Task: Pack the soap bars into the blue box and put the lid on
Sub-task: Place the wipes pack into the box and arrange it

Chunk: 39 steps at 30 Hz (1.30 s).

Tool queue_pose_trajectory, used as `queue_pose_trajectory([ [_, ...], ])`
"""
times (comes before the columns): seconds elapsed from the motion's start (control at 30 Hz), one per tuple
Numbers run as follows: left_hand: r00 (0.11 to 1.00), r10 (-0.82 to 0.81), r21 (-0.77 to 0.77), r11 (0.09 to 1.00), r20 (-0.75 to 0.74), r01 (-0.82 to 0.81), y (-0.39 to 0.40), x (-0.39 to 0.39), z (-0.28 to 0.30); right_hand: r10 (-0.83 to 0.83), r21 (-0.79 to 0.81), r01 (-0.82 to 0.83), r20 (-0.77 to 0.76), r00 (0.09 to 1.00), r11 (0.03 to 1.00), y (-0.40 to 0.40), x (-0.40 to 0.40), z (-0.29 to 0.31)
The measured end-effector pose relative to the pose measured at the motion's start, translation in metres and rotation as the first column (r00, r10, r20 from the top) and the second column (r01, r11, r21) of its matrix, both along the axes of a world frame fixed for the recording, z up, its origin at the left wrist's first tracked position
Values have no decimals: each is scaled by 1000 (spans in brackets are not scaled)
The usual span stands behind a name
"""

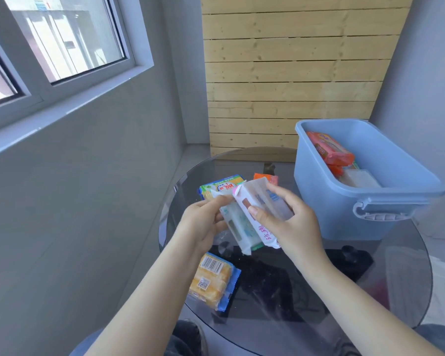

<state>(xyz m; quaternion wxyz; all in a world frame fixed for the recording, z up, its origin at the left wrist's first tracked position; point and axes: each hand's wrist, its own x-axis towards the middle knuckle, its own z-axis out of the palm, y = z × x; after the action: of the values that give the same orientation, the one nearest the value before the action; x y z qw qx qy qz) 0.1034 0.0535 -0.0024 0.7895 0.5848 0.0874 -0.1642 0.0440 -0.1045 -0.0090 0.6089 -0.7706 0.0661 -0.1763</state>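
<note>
I am gripping two white wrapped soap bars [252,214] between left hand [203,222] and right hand [290,224], both closed on them, above glass table [396,278]; blue box [344,209] standing open just right.

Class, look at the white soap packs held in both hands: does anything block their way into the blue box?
Nothing visible does. The white soap packs are held left of the blue box, which has no lid on.

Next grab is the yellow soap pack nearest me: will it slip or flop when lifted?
The yellow soap pack looks blocky, so it will probably stay stiff. Its glossy wrapper may be slippery, so grip the sides. The loose blue wrapper edge will likely flop. It lies flat on the glass table, so rolling seems unlikely.
</note>
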Motion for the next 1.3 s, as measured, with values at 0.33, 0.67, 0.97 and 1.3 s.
queue_pose_trajectory([
  [0.33, 986, -149, -86, 986, -78, 142, -30, -4, 1, 20, 4, -20, -93, 995, 1000, -22, 6, -3],
  [0.67, 988, -154, 141, 978, 0, 153, -41, -2, 11, 164, -153, -183, -128, 978, 971, -25, 1, 14],
  [0.97, 957, -274, 103, 959, 99, 264, -57, 1, 48, 407, 285, -343, -209, 889, 895, -60, -10, 59],
  [1.3, 936, -288, 172, 952, 204, 255, -133, 34, 89, 246, 454, -172, -108, 963, 874, -125, 15, 110],
])
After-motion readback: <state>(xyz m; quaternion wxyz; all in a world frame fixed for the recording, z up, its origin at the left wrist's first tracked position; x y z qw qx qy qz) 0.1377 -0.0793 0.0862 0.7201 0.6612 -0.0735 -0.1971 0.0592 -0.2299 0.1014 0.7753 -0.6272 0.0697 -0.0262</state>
